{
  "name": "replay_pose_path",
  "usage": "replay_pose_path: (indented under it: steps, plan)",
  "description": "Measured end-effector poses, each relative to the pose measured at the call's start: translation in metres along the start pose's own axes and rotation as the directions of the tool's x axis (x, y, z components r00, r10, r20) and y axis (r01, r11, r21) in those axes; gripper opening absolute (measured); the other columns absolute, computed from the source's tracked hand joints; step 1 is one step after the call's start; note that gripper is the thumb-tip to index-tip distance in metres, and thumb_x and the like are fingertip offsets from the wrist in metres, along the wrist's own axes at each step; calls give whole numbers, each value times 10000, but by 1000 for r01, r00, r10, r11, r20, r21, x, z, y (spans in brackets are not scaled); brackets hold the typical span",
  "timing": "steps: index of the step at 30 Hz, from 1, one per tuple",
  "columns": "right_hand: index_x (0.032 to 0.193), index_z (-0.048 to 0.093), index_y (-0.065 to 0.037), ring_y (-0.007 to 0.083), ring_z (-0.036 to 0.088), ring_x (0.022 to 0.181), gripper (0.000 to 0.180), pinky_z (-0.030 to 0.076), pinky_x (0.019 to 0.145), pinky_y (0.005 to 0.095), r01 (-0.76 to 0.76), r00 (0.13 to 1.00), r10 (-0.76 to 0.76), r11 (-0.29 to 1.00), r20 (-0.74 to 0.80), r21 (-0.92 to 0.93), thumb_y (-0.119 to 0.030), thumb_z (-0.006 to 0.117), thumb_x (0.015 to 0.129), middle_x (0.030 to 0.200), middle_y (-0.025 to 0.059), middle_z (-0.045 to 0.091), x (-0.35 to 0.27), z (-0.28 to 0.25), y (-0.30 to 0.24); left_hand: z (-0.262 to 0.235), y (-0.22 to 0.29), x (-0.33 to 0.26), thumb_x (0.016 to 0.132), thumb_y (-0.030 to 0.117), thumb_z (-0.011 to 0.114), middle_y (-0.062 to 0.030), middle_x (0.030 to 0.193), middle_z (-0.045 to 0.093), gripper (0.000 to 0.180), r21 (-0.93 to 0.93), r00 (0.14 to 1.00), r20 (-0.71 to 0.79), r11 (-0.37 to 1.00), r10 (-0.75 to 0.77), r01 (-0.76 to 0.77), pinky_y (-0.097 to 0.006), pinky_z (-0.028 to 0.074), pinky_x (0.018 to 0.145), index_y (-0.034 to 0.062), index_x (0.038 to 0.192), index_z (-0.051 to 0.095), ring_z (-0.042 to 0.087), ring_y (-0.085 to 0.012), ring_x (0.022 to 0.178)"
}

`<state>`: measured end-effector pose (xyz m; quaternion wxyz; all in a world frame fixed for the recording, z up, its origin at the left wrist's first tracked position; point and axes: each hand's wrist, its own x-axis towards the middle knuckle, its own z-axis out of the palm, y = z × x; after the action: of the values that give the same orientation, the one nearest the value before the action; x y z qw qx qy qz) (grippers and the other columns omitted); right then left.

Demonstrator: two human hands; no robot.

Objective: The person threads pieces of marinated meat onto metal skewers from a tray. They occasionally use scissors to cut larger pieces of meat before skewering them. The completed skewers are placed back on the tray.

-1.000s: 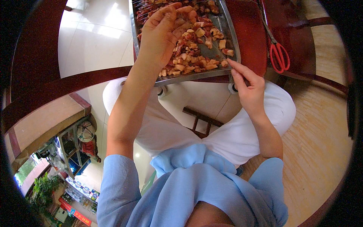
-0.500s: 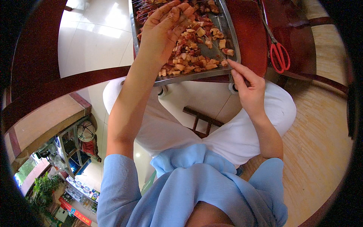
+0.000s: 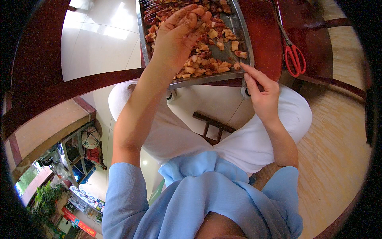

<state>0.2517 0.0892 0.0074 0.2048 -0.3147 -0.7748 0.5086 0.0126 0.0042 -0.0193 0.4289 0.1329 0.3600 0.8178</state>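
A metal tray (image 3: 250, 47) holds many small chunks of raw meat (image 3: 207, 67), some dark red and some pale. Thin skewers (image 3: 148, 7) lie side by side at its far left, threaded with meat. Over the middle of the tray is my left hand (image 3: 177, 38), palm partly turned up and fingers curled together; what they hold, if anything, cannot be made out. My right hand (image 3: 262, 89) pinches a thin skewer between thumb and forefinger at the tray's near right corner. A pale meat piece (image 3: 237, 65) sits right by those fingertips. Most of the skewer is too fine to follow.
The tray rests on a dark red table (image 3: 264, 36). Red-handled scissors (image 3: 294, 60) lie to the right of it. Below the table edge are my knees in white trousers (image 3: 290, 115) and a dark wooden rung frame (image 3: 213, 125). Shelves with goods (image 3: 85, 197) stand far left.
My left hand has shifted slightly right and nearer, its fingers still curled. My right hand keeps its pinch in the same place. The tray has moved very slightly, if at all.
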Motion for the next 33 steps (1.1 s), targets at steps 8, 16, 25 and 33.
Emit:
replay_pose_path:
  steps: [8,16,25,33]
  plan:
    - [1117,691,-24,119,674,854,235,511,756,244,-8,1000,9,1000,13,-4,-38,622,893,1001,120,727,-2,0,6,13,-30,-15,930,91,615,-98,1089,666,270,-44,983,93,986,-158,162,-344,546,908,-5,1180,584,642,-221,1045]
    - [967,669,3,42,553,666,101,444,586,216,-149,988,150,988,-34,28,-74,622,921,776,14,652,0,-7,7,48,-46,-44,910,76,629,-136,1080,673,346,189,942,103,936,-321,298,-340,559,827,-8,1233,542,656,-246,1016]
    - [980,644,-4,11,443,603,110,337,519,181,-132,984,157,960,-86,246,-102,607,948,703,-53,539,11,-12,8,14,-39,22,801,54,620,-192,943,672,390,776,795,581,-416,176,-474,-454,512,791,47,1189,583,636,-397,854]
    - [977,651,-3,11,463,606,121,359,515,189,-116,984,150,950,-99,288,-114,623,940,725,-43,580,9,-17,7,21,-29,21,826,46,631,-160,976,696,362,855,907,420,-343,19,-388,-433,544,715,86,1186,626,663,-370,835]
